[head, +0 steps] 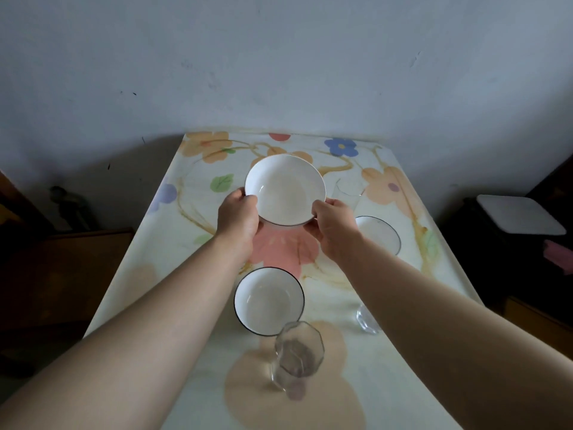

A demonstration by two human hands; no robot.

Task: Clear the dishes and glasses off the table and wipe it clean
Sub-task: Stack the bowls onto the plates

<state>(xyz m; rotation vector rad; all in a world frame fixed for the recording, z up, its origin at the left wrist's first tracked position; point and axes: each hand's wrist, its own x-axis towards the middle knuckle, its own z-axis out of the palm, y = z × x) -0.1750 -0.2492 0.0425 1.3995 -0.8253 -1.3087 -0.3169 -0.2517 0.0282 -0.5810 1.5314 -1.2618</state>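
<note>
A white gold-rimmed bowl (286, 189) is lifted and tilted above the middle of the floral table (173, 252). My left hand (238, 217) grips its left rim and my right hand (333, 226) grips its right rim. A black-rimmed bowl (269, 301) stands nearer to me on the table. A second black-rimmed bowl (379, 232) sits to the right, partly hidden by my right wrist. A faceted glass (296, 356) stands at the front. Another glass (367, 321) is half hidden behind my right forearm, and a third clear glass (348, 189) stands behind my right hand.
The table's far edge meets a pale wall (279, 72). A dark wooden piece of furniture (62, 274) stands to the left. On the right is a dark stand with a white square top (519, 214).
</note>
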